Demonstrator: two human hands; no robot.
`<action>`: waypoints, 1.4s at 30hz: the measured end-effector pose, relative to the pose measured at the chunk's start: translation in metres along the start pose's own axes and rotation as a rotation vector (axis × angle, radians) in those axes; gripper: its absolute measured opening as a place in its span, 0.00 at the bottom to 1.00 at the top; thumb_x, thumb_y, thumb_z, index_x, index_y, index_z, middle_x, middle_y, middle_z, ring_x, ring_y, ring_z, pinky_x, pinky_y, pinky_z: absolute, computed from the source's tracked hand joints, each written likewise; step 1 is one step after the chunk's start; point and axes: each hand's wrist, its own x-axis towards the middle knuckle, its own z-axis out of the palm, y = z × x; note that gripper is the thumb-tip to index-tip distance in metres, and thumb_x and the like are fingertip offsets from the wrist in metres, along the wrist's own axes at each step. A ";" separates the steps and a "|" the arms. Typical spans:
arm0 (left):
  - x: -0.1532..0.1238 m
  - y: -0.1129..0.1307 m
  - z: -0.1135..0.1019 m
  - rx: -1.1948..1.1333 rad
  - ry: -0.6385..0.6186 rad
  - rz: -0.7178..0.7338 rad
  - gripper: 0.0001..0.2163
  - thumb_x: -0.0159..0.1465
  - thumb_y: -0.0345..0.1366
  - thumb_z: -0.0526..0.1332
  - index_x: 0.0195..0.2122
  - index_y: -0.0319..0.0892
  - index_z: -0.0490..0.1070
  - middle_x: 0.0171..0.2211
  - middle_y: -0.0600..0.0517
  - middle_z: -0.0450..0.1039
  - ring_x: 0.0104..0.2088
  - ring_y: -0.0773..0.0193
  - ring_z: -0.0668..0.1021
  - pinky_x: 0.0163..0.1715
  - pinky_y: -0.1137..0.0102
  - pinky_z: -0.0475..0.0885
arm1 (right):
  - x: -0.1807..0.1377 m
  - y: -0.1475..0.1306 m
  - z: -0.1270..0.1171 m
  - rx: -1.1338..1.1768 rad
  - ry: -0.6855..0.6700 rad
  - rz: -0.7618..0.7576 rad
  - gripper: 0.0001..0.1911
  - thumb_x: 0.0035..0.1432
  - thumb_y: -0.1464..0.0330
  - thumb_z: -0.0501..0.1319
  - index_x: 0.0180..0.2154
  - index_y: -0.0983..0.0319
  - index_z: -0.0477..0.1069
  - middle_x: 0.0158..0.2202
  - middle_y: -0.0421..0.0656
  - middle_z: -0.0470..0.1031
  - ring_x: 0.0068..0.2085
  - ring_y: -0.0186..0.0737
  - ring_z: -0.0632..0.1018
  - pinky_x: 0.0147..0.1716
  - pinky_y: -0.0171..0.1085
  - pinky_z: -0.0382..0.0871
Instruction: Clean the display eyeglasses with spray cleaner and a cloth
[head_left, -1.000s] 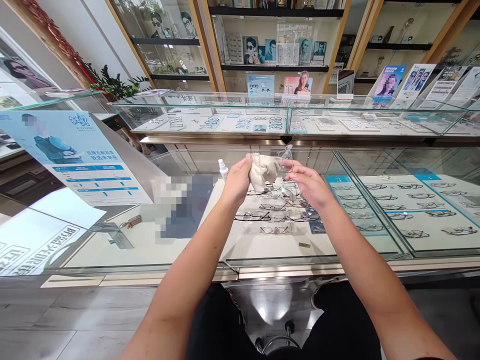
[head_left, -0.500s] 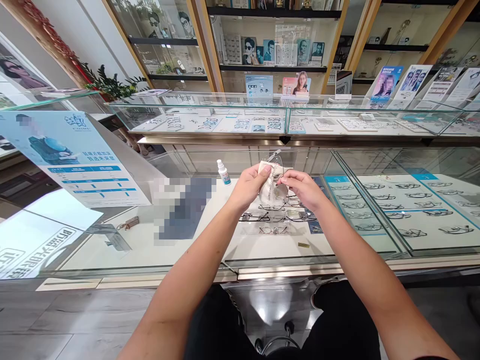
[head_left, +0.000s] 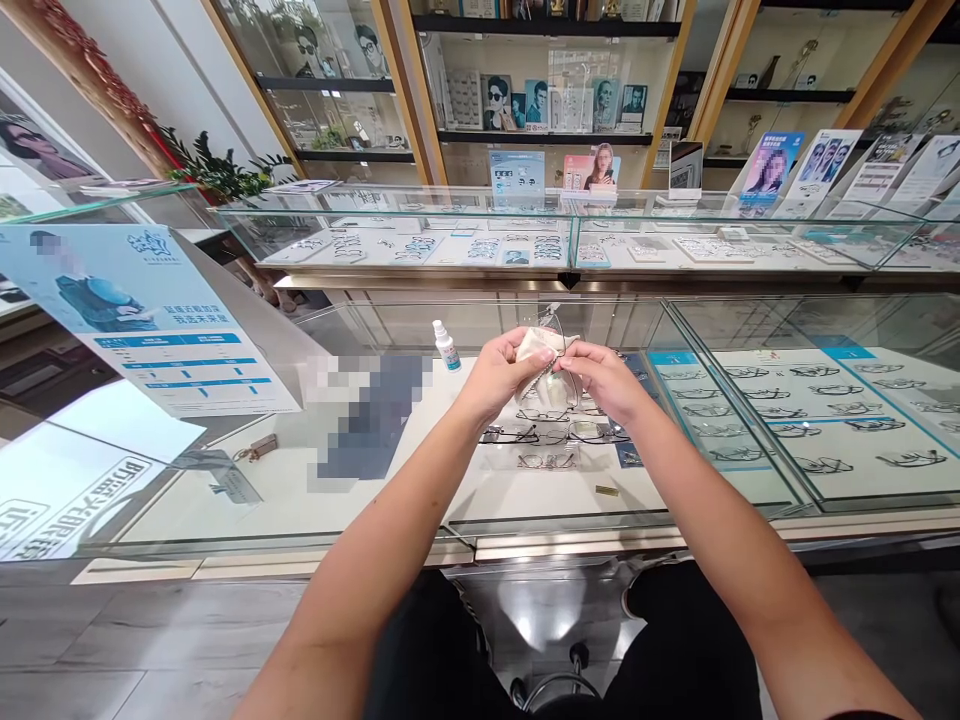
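My left hand (head_left: 501, 375) is closed on a cream cleaning cloth (head_left: 538, 343), its thumb pressing the folded fabric. Against the cloth, a pair of thin-rimmed eyeglasses (head_left: 555, 316) is held up between both hands, partly covered by fabric and fingers. My right hand (head_left: 604, 375) pinches the glasses' frame with thumb and fingertips, close to the left thumb. Both hands are raised over the glass counter. Left of them, a white spray bottle (head_left: 447, 350) stands upright on the counter.
Rows of eyeglasses (head_left: 547, 461) lie inside the glass display counter (head_left: 772, 495) under and right of my hands. A blue-and-white sign (head_left: 172, 330) stands at the left, near a small brown object (head_left: 261, 447). Behind runs another glass case (head_left: 450, 250).
My left hand has shifted slightly right, and its thumb has come down beside the right fingertips. The cloth is now folded over more of the glasses.
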 end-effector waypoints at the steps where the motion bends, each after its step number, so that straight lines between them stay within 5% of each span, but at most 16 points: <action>1: 0.001 -0.003 0.001 -0.032 0.006 -0.003 0.28 0.53 0.47 0.85 0.50 0.40 0.82 0.35 0.50 0.85 0.33 0.63 0.83 0.38 0.68 0.78 | 0.000 0.001 0.000 -0.005 -0.001 -0.013 0.17 0.52 0.52 0.79 0.31 0.56 0.81 0.35 0.38 0.82 0.38 0.40 0.76 0.41 0.39 0.68; 6: 0.003 -0.015 0.007 -0.155 0.044 0.004 0.29 0.51 0.45 0.86 0.50 0.40 0.82 0.43 0.48 0.87 0.41 0.61 0.85 0.46 0.67 0.79 | 0.002 0.005 -0.001 -0.052 -0.004 -0.075 0.17 0.55 0.52 0.78 0.31 0.56 0.81 0.33 0.37 0.76 0.38 0.38 0.72 0.43 0.39 0.64; 16: 0.001 -0.017 0.005 -0.125 0.063 -0.082 0.27 0.51 0.49 0.86 0.45 0.38 0.87 0.39 0.46 0.87 0.37 0.59 0.84 0.42 0.64 0.77 | 0.002 0.004 0.000 -0.113 -0.017 -0.088 0.21 0.55 0.49 0.77 0.30 0.57 0.77 0.32 0.38 0.70 0.37 0.39 0.68 0.41 0.39 0.60; 24: 0.002 -0.016 0.007 -0.149 -0.010 0.016 0.24 0.53 0.46 0.86 0.47 0.43 0.89 0.61 0.41 0.85 0.54 0.51 0.86 0.58 0.60 0.78 | 0.002 0.004 -0.002 -0.145 -0.053 -0.076 0.21 0.56 0.49 0.76 0.31 0.58 0.76 0.33 0.38 0.70 0.38 0.39 0.67 0.42 0.39 0.58; 31: 0.002 -0.015 0.007 -0.119 0.017 0.062 0.24 0.53 0.47 0.85 0.47 0.41 0.88 0.58 0.40 0.86 0.49 0.54 0.86 0.53 0.63 0.79 | 0.001 -0.001 0.002 -0.182 -0.058 -0.055 0.22 0.55 0.48 0.76 0.31 0.58 0.76 0.33 0.37 0.70 0.38 0.39 0.66 0.42 0.39 0.58; 42: 0.002 -0.019 0.010 -0.079 0.118 0.111 0.24 0.52 0.52 0.85 0.38 0.39 0.85 0.38 0.47 0.86 0.33 0.65 0.81 0.36 0.70 0.77 | 0.003 0.007 0.004 -0.174 -0.101 -0.024 0.21 0.54 0.49 0.78 0.35 0.59 0.81 0.39 0.41 0.80 0.46 0.44 0.76 0.54 0.44 0.70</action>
